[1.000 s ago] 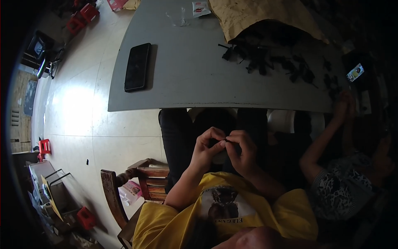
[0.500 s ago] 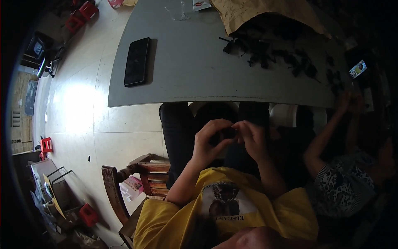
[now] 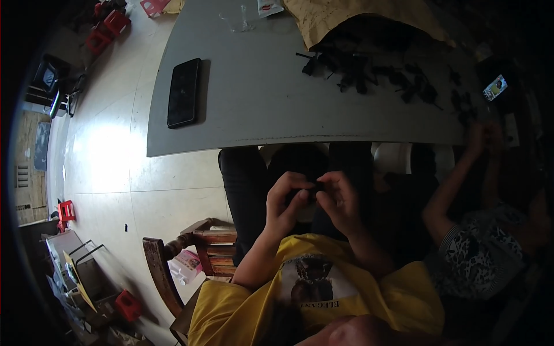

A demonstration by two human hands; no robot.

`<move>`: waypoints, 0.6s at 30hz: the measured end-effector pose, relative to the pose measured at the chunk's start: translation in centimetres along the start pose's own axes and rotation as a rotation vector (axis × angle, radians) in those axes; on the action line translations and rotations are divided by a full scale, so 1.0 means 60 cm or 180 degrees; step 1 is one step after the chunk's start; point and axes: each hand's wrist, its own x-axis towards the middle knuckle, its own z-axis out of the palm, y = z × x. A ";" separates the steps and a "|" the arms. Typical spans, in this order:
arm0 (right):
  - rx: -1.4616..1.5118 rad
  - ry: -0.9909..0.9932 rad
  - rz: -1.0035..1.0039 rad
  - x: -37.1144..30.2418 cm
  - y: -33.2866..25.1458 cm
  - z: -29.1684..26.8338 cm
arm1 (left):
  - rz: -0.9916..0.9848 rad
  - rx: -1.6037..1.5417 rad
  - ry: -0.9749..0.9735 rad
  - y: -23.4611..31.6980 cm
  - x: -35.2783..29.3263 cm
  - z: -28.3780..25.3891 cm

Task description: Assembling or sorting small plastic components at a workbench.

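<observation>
Over my lap, just below the table's near edge, my left hand and my right hand meet at the fingertips. Between them sits a small black part. Both hands pinch it, the left from one side and the right from the other. Its exact kind is too dark and too covered by fingers to make out. Ahead on the grey table lie several similar-looking black parts, some with thin stems, spread in front of an open brown paper bag.
A black phone lies at the table's left. A clear plastic item is near the far edge. At my right, a co-worker's hands are at the table edge, near a lit phone screen. A wooden chair stands at my left.
My hands have shifted slightly, and the right fingers now grip the black part from the side, with thumb and fingertips more apart. The whole view has tilted a little.
</observation>
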 end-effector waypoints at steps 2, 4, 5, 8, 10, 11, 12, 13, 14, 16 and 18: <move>-0.0864 -0.0304 -0.0201 -0.002 0.001 -0.005 | 0.0521 0.0544 -0.0154 0.003 0.004 -0.013; -0.0993 -0.0260 -0.0376 0.003 -0.001 -0.006 | 0.0180 0.0321 -0.0118 0.001 -0.004 -0.015; -0.1341 -0.0255 -0.0498 0.004 -0.006 -0.009 | -0.0059 0.0448 -0.0255 0.000 -0.005 -0.018; -0.1857 -0.0141 -0.0508 0.007 -0.003 -0.026 | -0.0376 0.1244 -0.0590 0.002 0.000 -0.023; -0.2009 -0.0055 -0.0378 0.007 -0.001 -0.043 | -0.0472 0.1919 -0.0769 0.009 0.002 -0.026; -0.2200 0.0034 -0.0439 0.011 -0.002 -0.055 | -0.0031 0.2617 -0.0872 0.014 0.005 -0.027; -0.2397 0.0119 -0.0492 0.014 -0.007 -0.067 | 0.0419 0.3298 -0.0973 0.024 0.009 -0.029; -0.2411 0.0125 -0.0466 0.018 -0.010 -0.082 | 0.0370 0.3179 -0.1198 0.037 0.017 -0.038; -0.2504 0.0258 -0.0477 0.023 -0.013 -0.097 | 0.0249 0.2851 -0.1241 0.061 0.026 -0.041; -0.2607 0.0381 -0.0466 0.039 -0.025 -0.119 | 0.0623 0.2330 -0.1258 0.137 0.045 -0.042; -0.2724 0.0594 -0.0771 0.063 -0.042 -0.138 | 0.1879 0.2721 -0.1207 0.219 0.070 -0.015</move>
